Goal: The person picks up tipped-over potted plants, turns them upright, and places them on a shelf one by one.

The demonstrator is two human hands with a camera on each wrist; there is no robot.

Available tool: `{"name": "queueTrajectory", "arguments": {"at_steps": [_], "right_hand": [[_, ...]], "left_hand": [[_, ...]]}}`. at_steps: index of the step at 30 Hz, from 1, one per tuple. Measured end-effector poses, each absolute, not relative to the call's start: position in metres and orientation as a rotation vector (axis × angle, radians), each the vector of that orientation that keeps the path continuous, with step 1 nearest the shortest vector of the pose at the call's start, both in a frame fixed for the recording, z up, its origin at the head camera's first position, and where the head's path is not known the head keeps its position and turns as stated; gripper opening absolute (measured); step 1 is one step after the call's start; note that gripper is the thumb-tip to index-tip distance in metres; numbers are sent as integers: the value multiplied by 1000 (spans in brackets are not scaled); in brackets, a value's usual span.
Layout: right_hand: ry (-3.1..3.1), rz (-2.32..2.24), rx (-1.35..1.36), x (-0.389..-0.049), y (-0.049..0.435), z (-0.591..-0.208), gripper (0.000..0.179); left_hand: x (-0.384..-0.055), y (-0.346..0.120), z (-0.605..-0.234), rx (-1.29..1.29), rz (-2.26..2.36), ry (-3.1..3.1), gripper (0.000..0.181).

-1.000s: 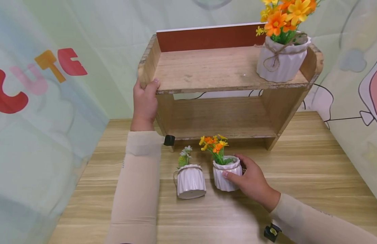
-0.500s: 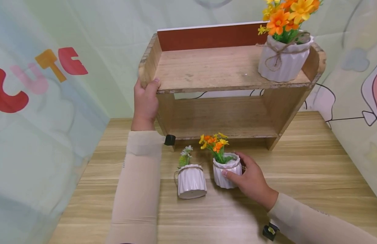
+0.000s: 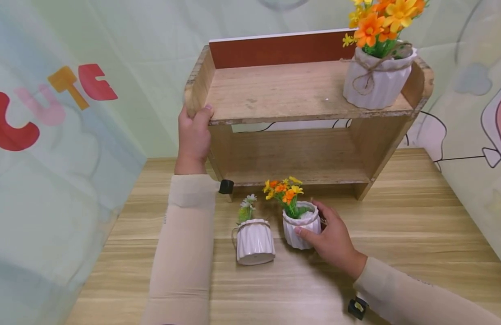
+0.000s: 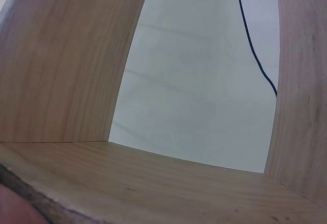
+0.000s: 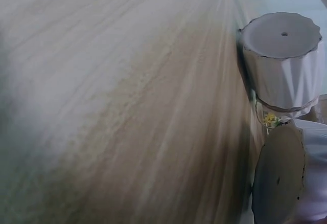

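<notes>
My left hand (image 3: 195, 135) grips the left end of a wooden shelf (image 3: 270, 90), thumb on the front edge of its upper board. In the left wrist view the lower compartment's side panel (image 4: 66, 55) fills much of the frame. My right hand (image 3: 335, 237) holds a small white fluted flowerpot (image 3: 300, 232) by its right side, thumb in front. Orange and yellow flowers (image 3: 283, 192) lean left out of that pot. Just left of it, a second white flowerpot (image 3: 255, 241) with small white flowers lies tipped on the table, base towards me. The right wrist view shows both bases.
A larger white flowerpot (image 3: 376, 81) with twine and orange and yellow flowers stands at the right end of the upper board. The wood-grain table (image 3: 416, 225) meets printed cloth walls (image 3: 469, 58) at the back and sides.
My right hand has moved the held flowerpot slightly away from me, towards the shelf. My left hand keeps its grip, and the tipped flowerpot stays where it lay.
</notes>
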State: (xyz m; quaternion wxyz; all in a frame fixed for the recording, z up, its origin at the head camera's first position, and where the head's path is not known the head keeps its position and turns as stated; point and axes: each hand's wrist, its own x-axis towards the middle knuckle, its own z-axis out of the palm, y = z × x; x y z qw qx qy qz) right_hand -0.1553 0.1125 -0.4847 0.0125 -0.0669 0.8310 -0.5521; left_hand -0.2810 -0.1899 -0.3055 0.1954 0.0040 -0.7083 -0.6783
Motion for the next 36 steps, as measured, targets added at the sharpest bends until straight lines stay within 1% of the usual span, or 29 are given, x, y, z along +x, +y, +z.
{"name": "queueTrajectory", "arguments": {"at_steps": [13, 27, 36], "right_hand": [[2583, -1800, -296, -151, 112, -495, 88], [2613, -1801, -328, -139, 115, -499, 91], [2604, -1816, -319, -132, 115, -504, 95]], "left_hand": [[-280, -190, -304, 30, -1893, -2007, 64], [-279, -188, -303, 17, -1906, -1996, 67], [-279, -189, -304, 8, -1893, -1996, 63]]}}
